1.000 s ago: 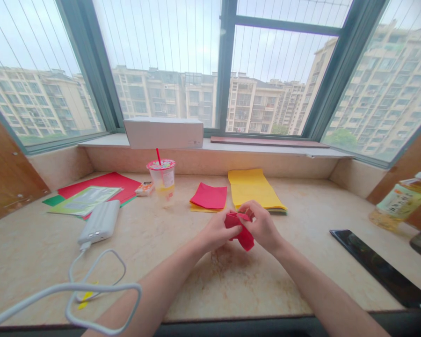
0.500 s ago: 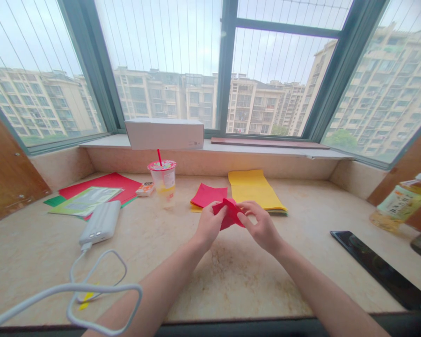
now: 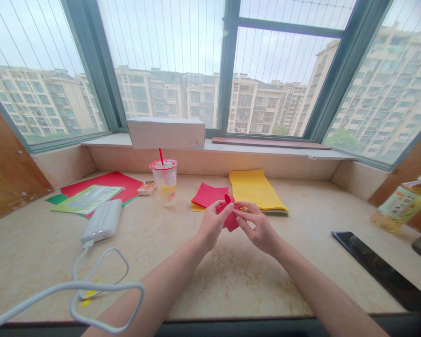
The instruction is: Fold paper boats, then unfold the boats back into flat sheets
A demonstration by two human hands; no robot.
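Note:
Between both hands, above the stone counter, is a small folded piece of red paper (image 3: 232, 223). My left hand (image 3: 212, 222) pinches its left side, thumb on top, and a red flap sticks up past the thumb. On the right side, my right hand (image 3: 257, 227) has its fingers pressed against the paper's edge. Part of the paper is hidden behind the fingers. Just beyond the hands lies a stack of red squares (image 3: 210, 194) with yellow under it. Behind my right hand is a stack of yellow sheets (image 3: 254, 187).
At left are a power bank (image 3: 103, 220) with a white cable (image 3: 108, 286), a green packet (image 3: 87, 199) and red sheets (image 3: 107, 182). A plastic cup with a straw (image 3: 164, 180) stands behind. To the right lie a black phone-like slab (image 3: 375, 267) and a drink bottle (image 3: 405, 201).
My fingers have shifted on the red paper, which is now turned and more covered by them. The right fingers have moved left, closer to the left hand. The view has moved slightly.

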